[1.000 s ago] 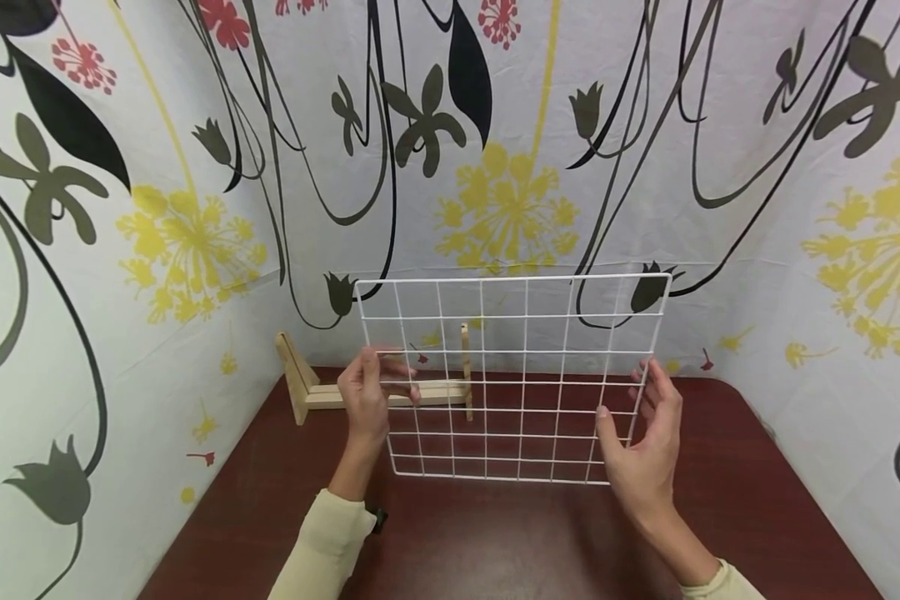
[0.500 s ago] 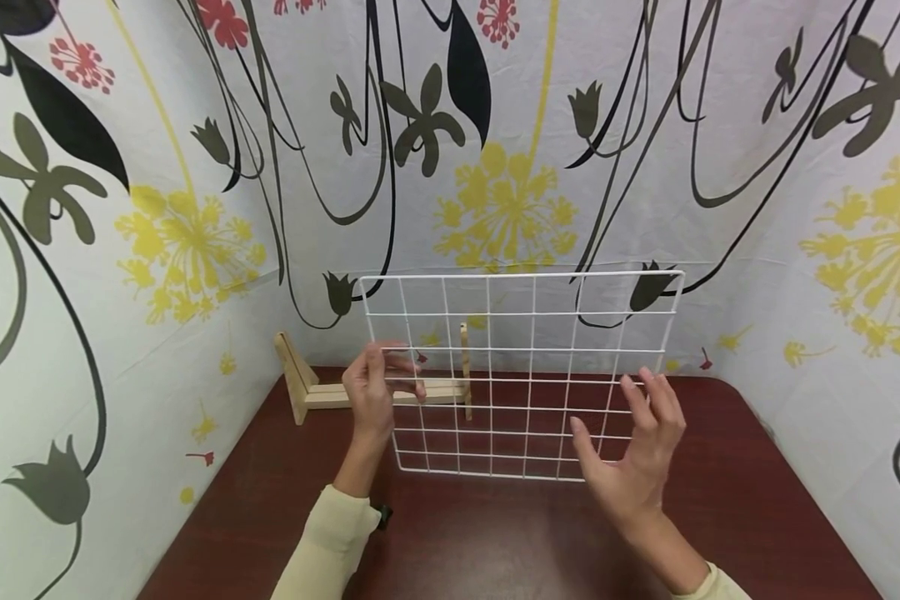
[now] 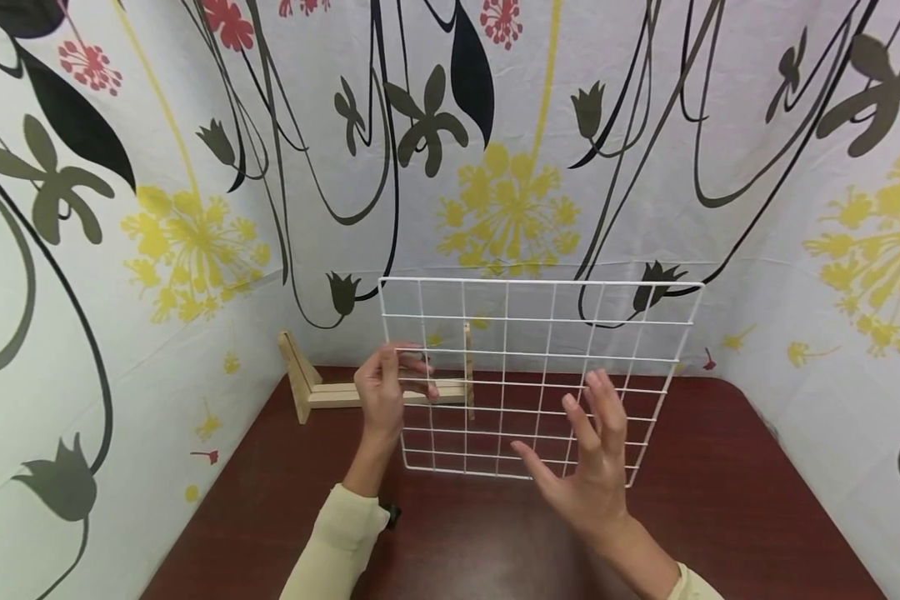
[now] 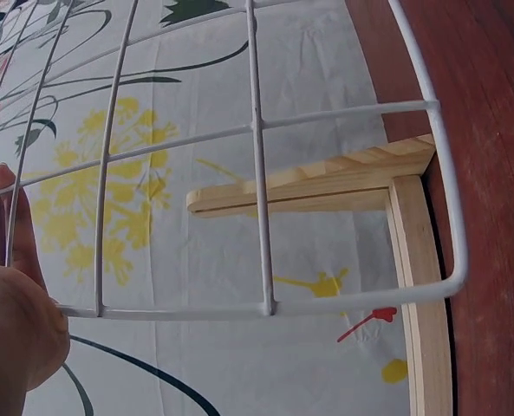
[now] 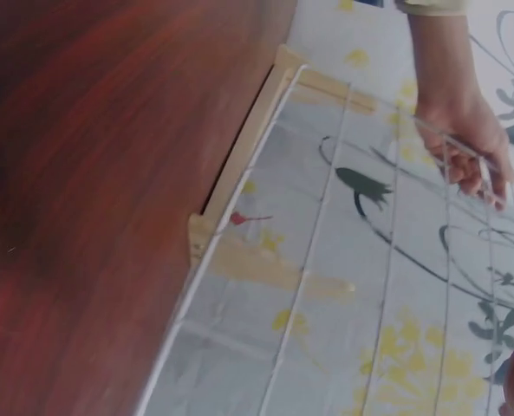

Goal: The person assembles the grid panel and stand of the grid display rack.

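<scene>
A white wire grid panel (image 3: 540, 282) is held up above the table, tilted, in the head view. My left hand (image 3: 379, 396) grips its left edge, with fingers reaching behind the wires. In front of the panel's right half is my right hand (image 3: 591, 471), thumb and fingers spread, holding nothing; whether it touches the wires cannot be told. A wooden stand (image 3: 337, 395), with a long bar and an upright at each end, is seen behind the grid. The left wrist view shows the panel's rounded corner (image 4: 454, 282) in front of the stand (image 4: 417, 277).
The dark red-brown tabletop (image 3: 480, 533) spreads beneath the hands. Floral cloth (image 3: 510, 108) hangs at the back and along both sides. The stand lies near the table's back left edge.
My right hand has let go of the grid's right edge and moved left across its front, fingers spreading. The panel, still in my left hand, has shifted slightly right. The stand has stayed put.
</scene>
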`<state>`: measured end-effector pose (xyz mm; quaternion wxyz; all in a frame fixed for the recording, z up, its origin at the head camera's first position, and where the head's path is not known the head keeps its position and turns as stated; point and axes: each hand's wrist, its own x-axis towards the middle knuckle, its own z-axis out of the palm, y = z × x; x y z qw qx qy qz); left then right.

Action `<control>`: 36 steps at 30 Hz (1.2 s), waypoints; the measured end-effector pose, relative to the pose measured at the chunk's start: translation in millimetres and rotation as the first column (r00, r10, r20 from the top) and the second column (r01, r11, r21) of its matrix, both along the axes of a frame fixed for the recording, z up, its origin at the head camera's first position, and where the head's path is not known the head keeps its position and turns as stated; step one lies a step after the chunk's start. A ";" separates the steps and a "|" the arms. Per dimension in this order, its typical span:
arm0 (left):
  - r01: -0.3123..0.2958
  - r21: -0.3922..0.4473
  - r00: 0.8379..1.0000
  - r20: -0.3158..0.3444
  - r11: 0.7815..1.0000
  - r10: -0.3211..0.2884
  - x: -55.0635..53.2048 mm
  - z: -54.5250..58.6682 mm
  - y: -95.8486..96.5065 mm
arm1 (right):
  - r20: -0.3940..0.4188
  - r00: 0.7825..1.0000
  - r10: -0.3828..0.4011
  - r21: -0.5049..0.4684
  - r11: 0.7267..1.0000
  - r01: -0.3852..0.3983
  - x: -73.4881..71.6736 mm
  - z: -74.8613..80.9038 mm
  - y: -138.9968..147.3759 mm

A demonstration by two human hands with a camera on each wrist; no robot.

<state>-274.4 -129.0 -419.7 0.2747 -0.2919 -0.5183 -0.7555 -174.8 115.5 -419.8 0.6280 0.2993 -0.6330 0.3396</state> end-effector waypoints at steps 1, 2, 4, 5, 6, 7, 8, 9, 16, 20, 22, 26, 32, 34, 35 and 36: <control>-0.001 -0.002 1.000 0.001 1.000 0.001 0.3 -0.3 1.1 | 0.012 1.000 0.026 0.006 1.000 -0.026 0.6 0.8 -1.6; -0.002 -0.004 1.000 0.003 1.000 0.002 0.6 -0.5 1.9 | 0.028 0.998 0.050 0.012 0.999 -0.050 1.2 1.4 -3.0; -0.007 -0.007 1.000 0.005 1.000 0.007 1.4 -0.7 3.3 | 0.062 0.995 0.076 0.022 0.997 -0.077 1.9 2.0 -5.2; -0.008 -0.007 1.000 0.006 1.000 0.008 1.7 -0.8 3.7 | 0.082 0.994 0.078 0.025 0.996 -0.081 1.9 1.9 -5.6; -0.009 -0.009 1.000 0.006 1.000 0.009 2.0 -0.9 4.1 | 0.102 0.992 0.080 0.028 0.996 -0.083 1.8 1.5 -5.9; -0.008 -0.010 1.000 0.005 1.000 0.008 2.6 -1.2 4.2 | 0.123 0.989 0.076 0.029 0.996 -0.080 1.4 0.7 -6.3; -0.007 -0.010 1.000 0.004 1.000 0.007 2.9 -1.3 4.3 | 0.141 0.987 0.072 0.028 0.997 -0.077 0.8 -0.3 -6.6; -0.007 -0.010 1.000 0.004 1.000 0.007 3.3 -1.6 4.3 | 0.157 0.985 0.069 0.026 0.997 -0.074 -0.1 -1.5 -6.8; -0.007 -0.043 1.000 0.004 0.999 0.007 7.2 -3.1 4.0 | 0.260 0.965 0.045 0.012 0.999 -0.050 -7.1 -10.2 -5.1; -0.002 -0.071 1.000 -0.002 0.997 0.001 9.8 -2.1 4.1 | 0.300 0.953 0.048 0.011 0.999 -0.053 -8.7 -12.2 -2.3; -0.001 -0.080 1.000 -0.007 0.997 0.001 11.2 -0.8 4.7 | 0.323 0.945 0.057 0.009 0.998 -0.063 -9.5 -12.3 -0.8; 0.004 -0.082 1.000 -0.003 0.997 -0.004 14.1 1.7 7.4 | 0.359 0.930 0.079 0.012 0.996 -0.090 -11.4 -11.0 -0.4; 0.016 -0.066 1.000 0.005 0.998 -0.016 17.3 2.9 12.9 | 0.331 0.942 0.048 0.030 0.998 -0.061 -16.6 -6.5 -5.0; 0.015 -0.069 1.000 -0.001 0.997 -0.015 18.6 3.4 15.2 | 0.303 0.953 0.005 0.038 0.999 -0.017 -19.0 -5.1 -6.2; 0.016 -0.070 1.000 0.000 0.997 -0.016 19.7 3.9 16.6 | 0.286 0.958 -0.015 0.039 0.999 0.003 -20.5 -5.0 -6.4; 0.018 -0.073 1.000 -0.001 0.997 -0.018 20.8 4.2 17.9 | 0.270 0.962 -0.035 0.041 0.999 0.025 -21.9 -5.1 -6.4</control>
